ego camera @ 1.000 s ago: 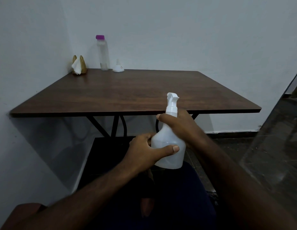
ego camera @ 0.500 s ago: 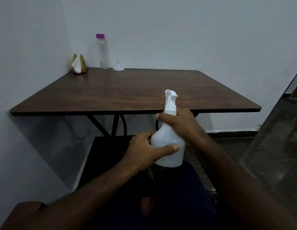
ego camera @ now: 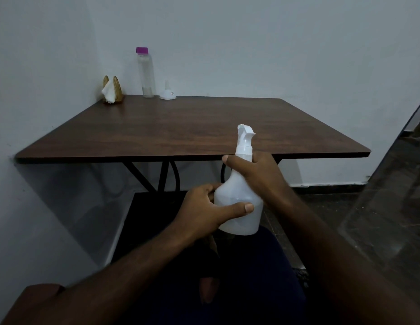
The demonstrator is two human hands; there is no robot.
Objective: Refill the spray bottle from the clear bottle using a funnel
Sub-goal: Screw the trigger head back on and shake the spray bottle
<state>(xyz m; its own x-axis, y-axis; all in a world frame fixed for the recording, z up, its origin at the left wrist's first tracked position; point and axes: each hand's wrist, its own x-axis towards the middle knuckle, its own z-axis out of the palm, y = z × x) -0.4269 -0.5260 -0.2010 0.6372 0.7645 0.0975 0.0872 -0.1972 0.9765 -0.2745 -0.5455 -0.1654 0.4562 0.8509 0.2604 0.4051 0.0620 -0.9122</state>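
I hold a white spray bottle [ego camera: 239, 198] upright in front of the near table edge, above my lap. My left hand [ego camera: 204, 212] wraps its lower body, thumb across the front. My right hand [ego camera: 253, 172] grips the neck just under the white trigger head. At the far back of the brown table [ego camera: 181, 130] stands a tall clear bottle [ego camera: 146, 73] with a purple cap, nearly empty. A small white funnel [ego camera: 167, 93] rests mouth-down right beside it.
A tan napkin holder [ego camera: 112, 90] with a white tissue stands in the back left corner by the walls. Black metal legs show under the table. A glass panel [ego camera: 396, 195] leans at the right. My dark-clothed lap fills the bottom.
The spray bottle and both hands have risen slightly toward the table edge; the grips are unchanged.
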